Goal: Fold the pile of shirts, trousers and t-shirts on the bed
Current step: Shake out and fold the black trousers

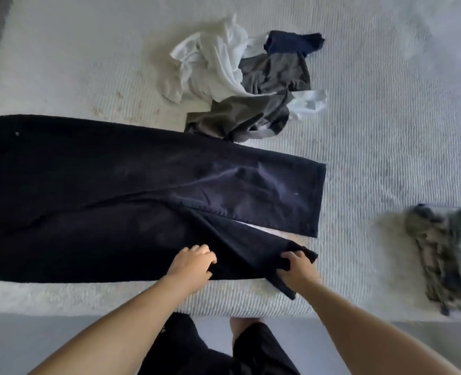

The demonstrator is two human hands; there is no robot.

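Bare forearms reach from the bottom edge over the near side of a bed (386, 136) covered in pale ribbed fabric, where a person standing at the mattress edge works on a pair of dark navy trousers (94, 190). Right hand (299, 267) is the firmer grip: its fingers are curled round the hem of the near trouser leg, bunching the cloth and lifting that end slightly off the cover. Left hand (192, 262) rests just beside it on the same leg, fingers bent and pressing down on the fabric; whether they pinch any cloth cannot be told. From the two hands the trousers spread out flat across the bed toward the left edge of the view, the far leg lying straight with its hem to the right, a thin wedge of bedcover showing between the two legs near the hems. Beyond the trousers, touching their far edge, sits an unfolded pile of clothes (245, 85): white, grey, olive and navy garments tangled together. Well apart to the right, near the bed's front edge, lies a camouflage-patterned garment (440, 255), blurred and loosely bundled.
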